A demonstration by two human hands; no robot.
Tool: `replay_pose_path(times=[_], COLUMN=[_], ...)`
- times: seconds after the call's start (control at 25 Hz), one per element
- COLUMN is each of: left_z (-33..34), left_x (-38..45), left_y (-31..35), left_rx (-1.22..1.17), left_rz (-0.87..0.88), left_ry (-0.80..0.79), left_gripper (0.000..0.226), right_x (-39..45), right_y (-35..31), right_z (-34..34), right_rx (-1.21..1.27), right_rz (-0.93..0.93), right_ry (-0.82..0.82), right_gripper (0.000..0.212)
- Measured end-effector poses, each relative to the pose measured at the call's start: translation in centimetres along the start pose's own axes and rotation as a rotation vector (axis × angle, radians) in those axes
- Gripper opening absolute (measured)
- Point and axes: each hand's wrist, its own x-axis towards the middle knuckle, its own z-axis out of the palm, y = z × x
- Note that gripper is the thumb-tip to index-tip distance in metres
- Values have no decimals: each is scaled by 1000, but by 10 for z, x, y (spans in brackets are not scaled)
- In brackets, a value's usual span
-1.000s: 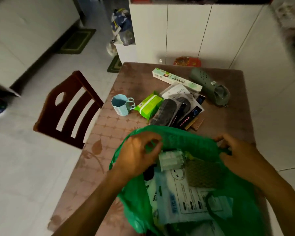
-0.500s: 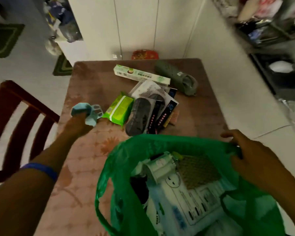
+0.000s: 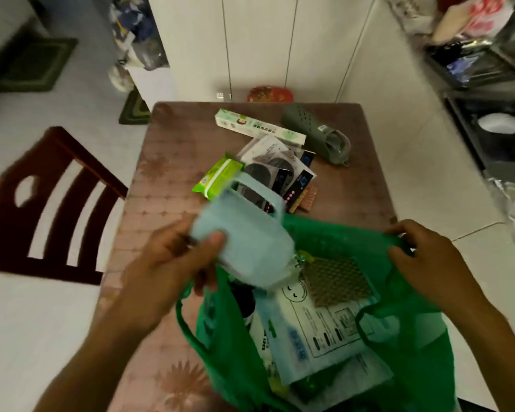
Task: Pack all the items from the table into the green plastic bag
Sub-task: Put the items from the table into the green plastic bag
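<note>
My left hand (image 3: 173, 263) grips the light blue mug (image 3: 247, 245), tilted and blurred, over the left rim of the open green plastic bag (image 3: 405, 346). My right hand (image 3: 422, 260) pinches the bag's right edge and holds it open. Inside the bag lie a white printed pouch (image 3: 312, 331) and a brown mesh pad (image 3: 336, 281). On the brown table (image 3: 161, 185) behind the bag lie a green wipes pack (image 3: 217, 179), packaged dark insoles (image 3: 280, 171), a long white-green box (image 3: 259, 126) and a grey-green clog (image 3: 318, 132).
A dark wooden chair (image 3: 51, 203) stands at the table's left side. White cabinets (image 3: 250, 40) rise behind the table, with a red item (image 3: 269, 95) on the floor. A dark shelf with clutter (image 3: 488, 72) is at the right.
My left hand left the bag's rim, reached to the blue mug on the table, took hold of it and carried it back over the bag. My right hand kept its hold.
</note>
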Motion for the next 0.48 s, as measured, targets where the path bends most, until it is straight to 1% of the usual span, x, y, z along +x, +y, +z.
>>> replay_pose_path(times=[0.04,0.08,0.12,0.16,0.2,0.24,0.28,0.32,0.4,0.44,0.48], left_z=[25,47,64,72,71,64,50,36,16,15,22], left_x=[-7,-9,-9,-4,4,10,14,17,17,15,14], left_y=[-4,-17,-33,-48,-58,-64,-66,-67,-68,-71,-75], left_rx=[103,217,334,478,603,677,680,640,583,627,725], left_rz=[-49,-60,-69,-66,-78,-112,-164,-232,-366,-412,-417], left_ry=[-99,-178,-227,-214,-163,-116,-109,-136,-193,-194,-160], left_gripper=[16,18,18,19,20,23,27,31,32,30,31], right_x=[0,0,0,0,0,1,2,3,1,0,0], right_y=[1,2,4,6,7,9,11,13,15,14,12], right_z=[-1,-3,-5,-7,-9,-11,-12,-13,-14,-14,-13], right_rx=[-11,-28,-38,-40,-36,-34,-36,-41,-44,-40,-36], right_rz=[-24,-44,-60,-77,-97,-112,-119,-122,-124,-122,-123], right_ry=[-15,-22,-25,-32,-40,-45,-43,-40,-45,-50,-57], right_gripper=[20,20,21,21,21,20,19,19,18,17,16])
